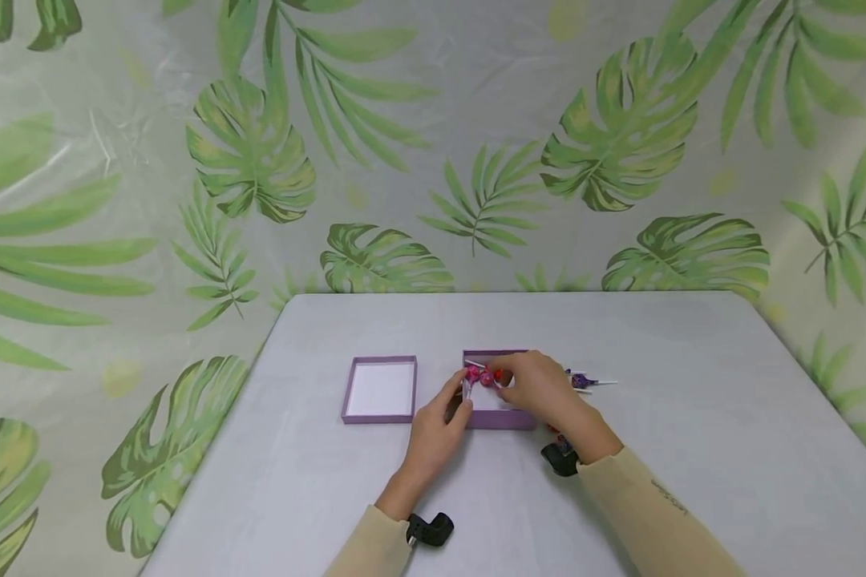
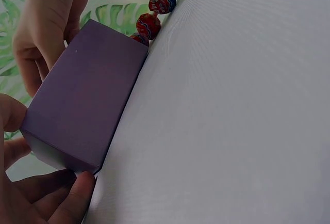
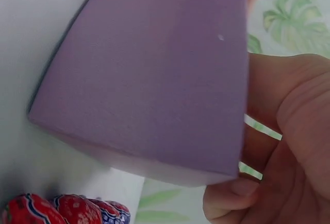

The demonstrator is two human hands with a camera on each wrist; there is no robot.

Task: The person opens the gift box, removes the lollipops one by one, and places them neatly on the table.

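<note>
A purple box (image 1: 501,420) with a white inside stands on the table, and pink and red wrapped lollipops (image 1: 485,377) with white sticks lie in it. My left hand (image 1: 436,429) grips its left end, the fingers at the near corner in the left wrist view. Over the box's right part, my right hand (image 1: 537,389) reaches in and pinches a red lollipop (image 1: 499,374) between thumb and forefinger. In the right wrist view the box's purple wall (image 3: 154,79) hides the inside and the fingertips.
Left of the box lies a shallow purple-edged lid (image 1: 379,418), its white inside up. Dark purple lollipops (image 1: 583,381) lie right of the box. Red and blue lollipops (image 3: 77,209) lie beside its near right corner, partly hidden by the right forearm in the head view.
</note>
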